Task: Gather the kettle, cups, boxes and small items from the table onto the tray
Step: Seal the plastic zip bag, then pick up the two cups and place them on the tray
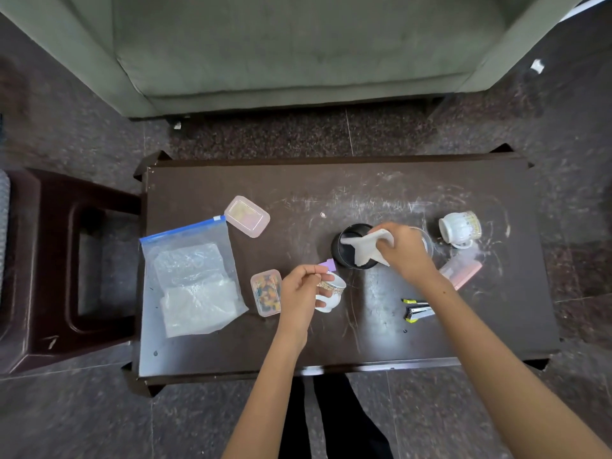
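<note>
My right hand [402, 251] grips a white cloth [364, 248] held over a black round container [347, 250] at the middle of the dark table [331, 190]. My left hand [303, 286] holds a white cup with a gold band [332, 291], and a small purple piece [328, 265] sticks up by its fingers. Another white cup [458, 228] lies on its side at the right. One small clear box [246, 216] and another with colourful contents [266, 292] stand on the table. No tray or kettle shows.
A zip bag with white packets [192, 279] lies at the table's left. A pink flat case [462, 271] and a stapler [419, 311] lie to the right. A dark stool [66, 266] stands left of the table, a grey sofa [298, 44] beyond it.
</note>
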A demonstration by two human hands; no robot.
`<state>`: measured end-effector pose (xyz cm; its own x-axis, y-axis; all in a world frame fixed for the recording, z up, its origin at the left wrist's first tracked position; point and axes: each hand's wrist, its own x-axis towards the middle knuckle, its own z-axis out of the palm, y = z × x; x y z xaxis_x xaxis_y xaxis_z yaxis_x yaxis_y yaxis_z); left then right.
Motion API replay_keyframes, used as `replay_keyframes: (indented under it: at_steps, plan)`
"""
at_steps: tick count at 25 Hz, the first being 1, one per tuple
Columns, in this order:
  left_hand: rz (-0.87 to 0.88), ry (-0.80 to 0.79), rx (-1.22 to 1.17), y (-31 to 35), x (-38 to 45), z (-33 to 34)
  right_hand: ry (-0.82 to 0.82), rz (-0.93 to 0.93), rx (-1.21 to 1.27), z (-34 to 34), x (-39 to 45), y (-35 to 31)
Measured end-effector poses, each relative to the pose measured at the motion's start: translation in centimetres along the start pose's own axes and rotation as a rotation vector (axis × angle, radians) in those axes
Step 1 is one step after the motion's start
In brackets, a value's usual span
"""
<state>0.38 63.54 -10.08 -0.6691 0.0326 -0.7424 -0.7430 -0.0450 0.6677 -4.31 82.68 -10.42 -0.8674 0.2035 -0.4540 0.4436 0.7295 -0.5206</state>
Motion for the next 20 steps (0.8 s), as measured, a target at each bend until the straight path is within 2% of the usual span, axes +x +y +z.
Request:
replay_keyframes:
  at_steps: [4,8,12,20]
  plan:
    - [-0.002,-0.005,0.031,-0.2,-0.5,-0.6,-0.006,-0.045,-0.259,0.0,0.2,0.1]
    - [-0.008,-0.014,0.048,-0.1,-1.0,-0.7,0.014,-0.019,-0.371,-0.2,0.2,0.3]
    - [-0.004,-0.025,0.048,-0.1,-1.4,-0.7,0.101,0.002,-0.375,-0.9,-0.3,0.2]
    - [0.012,-0.017,0.041,0.4,-2.3,-1.3,0.377,-0.176,-0.214,-1.7,-4.1,-1.7]
